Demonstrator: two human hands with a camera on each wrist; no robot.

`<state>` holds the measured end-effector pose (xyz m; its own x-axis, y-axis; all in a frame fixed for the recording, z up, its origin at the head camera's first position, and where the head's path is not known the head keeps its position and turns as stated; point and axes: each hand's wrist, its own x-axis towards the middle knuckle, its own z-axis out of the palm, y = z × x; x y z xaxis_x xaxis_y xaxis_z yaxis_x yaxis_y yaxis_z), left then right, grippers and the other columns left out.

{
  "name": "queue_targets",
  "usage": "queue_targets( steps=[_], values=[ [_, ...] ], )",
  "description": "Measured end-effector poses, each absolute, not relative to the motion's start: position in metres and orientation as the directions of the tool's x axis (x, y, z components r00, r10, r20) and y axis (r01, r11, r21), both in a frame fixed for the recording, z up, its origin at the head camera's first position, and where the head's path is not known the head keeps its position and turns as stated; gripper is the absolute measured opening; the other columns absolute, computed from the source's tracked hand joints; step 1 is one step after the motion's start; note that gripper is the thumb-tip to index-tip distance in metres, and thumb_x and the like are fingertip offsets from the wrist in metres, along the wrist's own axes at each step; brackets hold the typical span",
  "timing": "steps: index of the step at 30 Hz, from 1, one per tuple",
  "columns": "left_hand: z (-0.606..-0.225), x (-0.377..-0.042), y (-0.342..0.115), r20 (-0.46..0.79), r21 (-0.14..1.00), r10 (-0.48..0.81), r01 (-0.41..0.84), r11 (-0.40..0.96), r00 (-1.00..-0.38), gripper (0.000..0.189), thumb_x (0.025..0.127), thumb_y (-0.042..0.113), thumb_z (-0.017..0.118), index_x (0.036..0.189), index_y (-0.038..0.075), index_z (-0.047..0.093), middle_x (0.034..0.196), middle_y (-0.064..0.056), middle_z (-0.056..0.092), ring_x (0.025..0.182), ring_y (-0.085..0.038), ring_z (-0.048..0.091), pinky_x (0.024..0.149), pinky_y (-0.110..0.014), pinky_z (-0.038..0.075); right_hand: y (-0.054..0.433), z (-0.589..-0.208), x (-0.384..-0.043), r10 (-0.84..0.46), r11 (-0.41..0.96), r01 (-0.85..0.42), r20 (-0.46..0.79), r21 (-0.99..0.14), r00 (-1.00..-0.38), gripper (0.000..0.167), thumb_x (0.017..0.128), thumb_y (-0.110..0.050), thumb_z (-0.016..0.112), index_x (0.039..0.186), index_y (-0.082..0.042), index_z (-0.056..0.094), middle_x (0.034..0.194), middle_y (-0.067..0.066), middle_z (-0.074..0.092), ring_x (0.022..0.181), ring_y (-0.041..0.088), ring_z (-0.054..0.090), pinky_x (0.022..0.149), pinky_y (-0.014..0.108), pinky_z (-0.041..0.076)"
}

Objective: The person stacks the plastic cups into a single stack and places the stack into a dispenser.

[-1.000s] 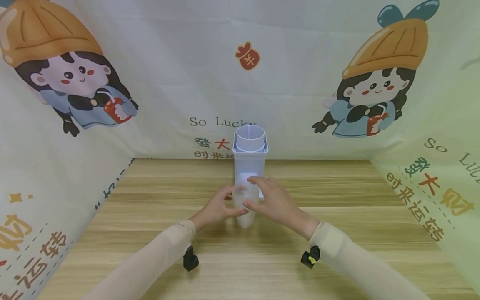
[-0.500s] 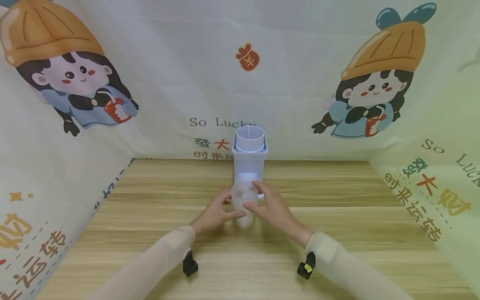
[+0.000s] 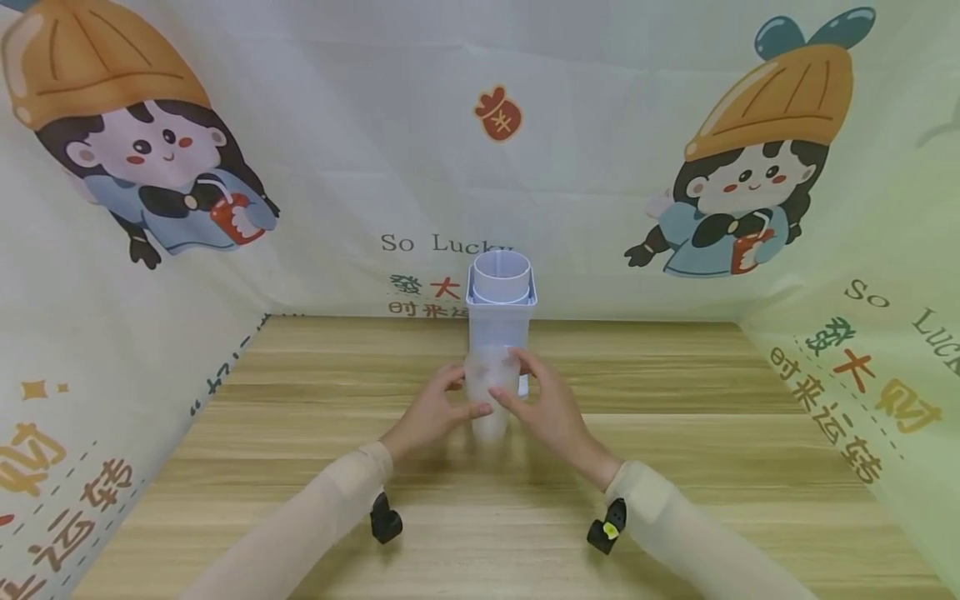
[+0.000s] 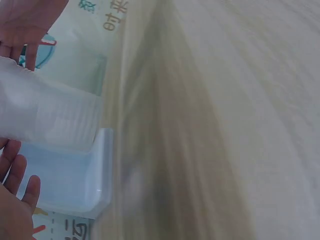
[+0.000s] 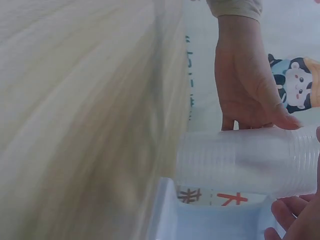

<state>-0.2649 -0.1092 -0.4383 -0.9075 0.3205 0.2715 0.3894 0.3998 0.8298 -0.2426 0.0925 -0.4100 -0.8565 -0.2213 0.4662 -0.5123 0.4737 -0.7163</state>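
Observation:
A stack of translucent plastic cups [image 3: 490, 425] stands roughly upright between my two hands, in front of a pale blue-white holder. My left hand [image 3: 429, 415] grips the stack from the left, its thumb across the near side. From the right, my right hand [image 3: 557, 417] holds it with the thumb in front and fingers behind. In the left wrist view the ribbed end of the cup stack [image 4: 65, 120] appears slightly above the table. The right wrist view shows the cup stack [image 5: 230, 160] lengthwise, with fingers on both sides.
Behind the cups, the tall holder [image 3: 498, 327] with a round tube in its top stands near the back wall. Printed cloth walls [image 3: 360, 150] enclose the wooden table [image 3: 337, 375] at the back and sides. Each wrist carries a small black camera [image 3: 386, 521].
Both hands and the cup stack dip slightly towards me, then move slightly up and away in the head view. The grip stays on the cups throughout. The holder has not moved.

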Motion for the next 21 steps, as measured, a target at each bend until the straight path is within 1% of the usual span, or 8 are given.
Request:
queue_targets(
  steps=[3, 6, 11, 16, 19, 21],
  values=[
    [-0.426, -0.267, -0.108, 0.281, 0.829, 0.292, 0.384, 0.406, -0.914, 0.060, 0.082, 0.032, 0.081, 0.134, 0.013, 0.059, 0.137, -0.009, 0.054, 0.128, -0.029, 0.051, 0.110, -0.056, 0.041, 0.092, -0.399, -0.246, -0.209, 0.458, -0.523, 0.485, -0.718, -0.849, 0.058, 0.088, -0.030, 0.075, 0.137, -0.007, 0.053, 0.118, 0.014, 0.066, 0.112, 0.028, 0.061, 0.102, 0.051, 0.048],
    [-0.415, -0.270, -0.105, 0.311, 0.822, 0.258, 0.395, 0.409, -0.915, 0.056, 0.081, 0.030, 0.081, 0.131, 0.014, 0.061, 0.131, -0.009, 0.057, 0.125, -0.028, 0.052, 0.109, -0.055, 0.042, 0.092, -0.389, -0.249, -0.197, 0.467, -0.536, 0.509, -0.703, -0.838, 0.057, 0.089, -0.032, 0.074, 0.136, -0.008, 0.053, 0.118, 0.013, 0.066, 0.111, 0.027, 0.061, 0.100, 0.050, 0.048],
    [-0.400, -0.275, -0.100, 0.389, 0.796, 0.223, 0.448, 0.406, -0.894, 0.049, 0.082, 0.027, 0.081, 0.125, 0.010, 0.064, 0.124, -0.010, 0.060, 0.120, -0.028, 0.055, 0.107, -0.052, 0.045, 0.091, -0.373, -0.254, -0.161, 0.490, -0.549, 0.549, -0.677, -0.820, 0.055, 0.089, -0.034, 0.074, 0.134, -0.008, 0.055, 0.117, 0.013, 0.066, 0.109, 0.027, 0.061, 0.098, 0.051, 0.049],
    [-0.387, -0.278, -0.097, 0.441, 0.768, 0.207, 0.486, 0.417, -0.874, 0.047, 0.084, 0.026, 0.079, 0.125, 0.006, 0.065, 0.124, -0.014, 0.059, 0.120, -0.032, 0.054, 0.104, -0.052, 0.047, 0.090, -0.359, -0.258, -0.120, 0.507, -0.518, 0.539, -0.689, -0.834, 0.059, 0.089, -0.037, 0.073, 0.136, -0.008, 0.054, 0.119, 0.014, 0.064, 0.112, 0.029, 0.059, 0.100, 0.053, 0.047],
    [-0.380, -0.281, -0.096, 0.453, 0.751, 0.207, 0.497, 0.436, -0.867, 0.046, 0.086, 0.027, 0.077, 0.126, 0.007, 0.065, 0.126, -0.014, 0.059, 0.121, -0.032, 0.053, 0.104, -0.051, 0.047, 0.089, -0.352, -0.261, -0.102, 0.516, -0.506, 0.537, -0.691, -0.837, 0.061, 0.089, -0.039, 0.072, 0.137, -0.006, 0.053, 0.120, 0.015, 0.065, 0.112, 0.029, 0.059, 0.100, 0.051, 0.047],
    [-0.374, -0.282, -0.095, 0.448, 0.751, 0.212, 0.494, 0.439, -0.869, 0.045, 0.087, 0.027, 0.076, 0.126, 0.008, 0.066, 0.128, -0.013, 0.058, 0.122, -0.030, 0.052, 0.105, -0.051, 0.046, 0.089, -0.347, -0.263, -0.093, 0.520, -0.508, 0.545, -0.686, -0.833, 0.061, 0.089, -0.039, 0.072, 0.136, -0.006, 0.054, 0.118, 0.015, 0.066, 0.110, 0.029, 0.059, 0.098, 0.049, 0.048]
  ],
)
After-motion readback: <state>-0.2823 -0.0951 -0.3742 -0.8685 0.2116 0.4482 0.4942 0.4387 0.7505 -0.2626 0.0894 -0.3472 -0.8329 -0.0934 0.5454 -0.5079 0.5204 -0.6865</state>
